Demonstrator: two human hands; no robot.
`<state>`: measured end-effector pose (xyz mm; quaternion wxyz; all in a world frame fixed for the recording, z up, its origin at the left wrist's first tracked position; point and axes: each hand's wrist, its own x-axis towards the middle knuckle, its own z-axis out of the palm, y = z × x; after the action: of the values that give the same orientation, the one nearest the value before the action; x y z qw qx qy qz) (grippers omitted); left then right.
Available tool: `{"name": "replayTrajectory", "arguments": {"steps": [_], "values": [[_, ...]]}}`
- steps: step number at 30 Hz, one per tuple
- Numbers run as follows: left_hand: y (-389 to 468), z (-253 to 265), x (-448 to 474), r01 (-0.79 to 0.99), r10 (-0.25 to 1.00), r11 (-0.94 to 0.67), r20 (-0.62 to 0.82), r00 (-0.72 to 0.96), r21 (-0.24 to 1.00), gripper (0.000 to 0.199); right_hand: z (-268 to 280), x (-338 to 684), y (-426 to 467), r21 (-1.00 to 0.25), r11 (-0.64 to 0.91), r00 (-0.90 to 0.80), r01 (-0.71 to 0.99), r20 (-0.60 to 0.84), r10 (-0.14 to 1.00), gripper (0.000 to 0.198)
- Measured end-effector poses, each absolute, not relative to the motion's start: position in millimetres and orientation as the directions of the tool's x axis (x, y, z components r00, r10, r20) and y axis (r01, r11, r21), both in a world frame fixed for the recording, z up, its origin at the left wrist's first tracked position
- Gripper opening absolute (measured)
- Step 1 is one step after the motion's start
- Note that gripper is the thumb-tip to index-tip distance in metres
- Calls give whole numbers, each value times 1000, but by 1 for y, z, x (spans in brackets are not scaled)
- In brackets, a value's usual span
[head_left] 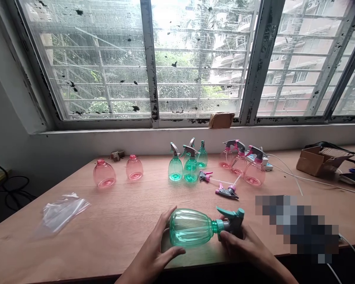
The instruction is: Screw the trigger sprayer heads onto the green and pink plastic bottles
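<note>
A green transparent spray bottle [192, 227] lies on its side in the air between my hands, near the table's front edge. My left hand [158, 246] cups its rounded base, the thumb below and the fingers behind. At the neck, my right hand [239, 240] grips the grey and green trigger sprayer head [232, 223] by its collar. The head sits on the bottle's neck; I cannot tell how tightly. Inside the bottle a thin tube shows. Past my hands stand several green spray bottles [175, 169] with heads on.
Two headless pink bottles [104, 173] stand at left, behind a clear plastic bag [63, 213]. Three pink spray bottles [254, 173] stand right of centre, with two loose pink-grey sprayer heads [228, 192] before them. A cardboard box [316, 161], cables and a blurred-out object [301, 223] lie at right.
</note>
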<state>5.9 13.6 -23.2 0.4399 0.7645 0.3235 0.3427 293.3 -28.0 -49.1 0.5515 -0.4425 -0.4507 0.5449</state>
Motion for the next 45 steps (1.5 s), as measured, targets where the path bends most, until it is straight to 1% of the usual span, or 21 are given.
{"name": "replayTrajectory", "arguments": {"steps": [2, 4, 5, 9, 11, 13, 16, 18, 20, 22, 25, 29, 30, 32, 35, 37, 38, 41, 42, 43, 45], "values": [[13, -22, 6, 194, 791, -422, 255, 556, 886, 81, -51, 293, -26, -977, 7, -6, -215, 8, 1000, 56], [11, -18, 5, 175, 789, -408, 250, 561, 896, 83, -52, 293, -25, -979, 13, -8, -205, 15, 1000, 57], [10, -16, 4, 155, 788, -390, 242, 566, 908, 80, -52, 293, -24, -979, 18, -7, -203, 20, 1000, 56], [8, -9, 3, 120, 802, -376, 258, 538, 919, 46, -50, 292, -23, -969, 30, -20, -244, 36, 999, 52], [9, -9, 3, 126, 818, -375, 264, 511, 918, 42, -48, 292, -23, -966, 24, -25, -257, 32, 999, 53], [10, -12, 4, 75, 828, -317, 237, 509, 945, 46, -47, 293, -22, -968, 21, -18, -251, 27, 999, 54], [12, -15, 4, -33, 820, -193, 180, 544, 981, 59, -45, 295, -22, -975, 32, -8, -220, 35, 999, 53], [12, -16, 4, -72, 800, -144, 159, 578, 987, 69, -45, 297, -21, -978, 39, -6, -205, 41, 999, 51], [12, -16, 4, -81, 791, -141, 162, 590, 987, 79, -46, 298, -21, -978, 37, -9, -205, 40, 999, 50], [13, -18, 4, -71, 790, -172, 181, 585, 983, 85, -47, 298, -20, -975, 37, -4, -217, 39, 999, 50], [13, -20, 6, -12, 793, -212, 179, 583, 977, 85, -47, 298, -20, -975, 40, -2, -218, 41, 999, 49], [8, -17, 7, 137, 825, -292, 176, 538, 947, 93, -49, 298, -20, -986, 30, -41, -166, 38, 998, 49], [7, -15, 7, 143, 823, -293, 173, 541, 945, 93, -50, 298, -19, -985, 29, -38, -168, 36, 999, 50], [5, -11, 7, 92, 798, -262, 162, 581, 961, 84, -51, 298, -19, -980, 26, -23, -195, 31, 999, 51], [5, -9, 6, -22, 760, -211, 178, 626, 977, 55, -51, 299, -18, -973, 34, -13, -227, 37, 999, 49], [5, -11, 6, -32, 761, -216, 189, 621, 976, 50, -51, 299, -18, -974, 48, -5, -221, 50, 999, 46], [6, -13, 5, -14, 768, -238, 197, 610, 971, 55, -50, 299, -18, -975, 53, 0, -216, 54, 999, 45], [7, -19, 4, 73, 791, -313, 217, 572, 947, 87, -50, 299, -18, -976, 60, 10, -210, 59, 998, 42], [8, -21, 3, 108, 798, -327, 213, 564, 939, 92, -50, 299, -18, -976, 63, 6, -209, 63, 998, 41], [8, -22, 3, 132, 803, -328, 203, 561, 935, 93, -50, 299, -18, -976, 65, 0, -209, 66, 998, 41], [8, -22, 3, 166, 804, -321, 176, 568, 932, 87, -51, 299, -17, -975, 72, -6, -212, 75, 997, 40]]}}
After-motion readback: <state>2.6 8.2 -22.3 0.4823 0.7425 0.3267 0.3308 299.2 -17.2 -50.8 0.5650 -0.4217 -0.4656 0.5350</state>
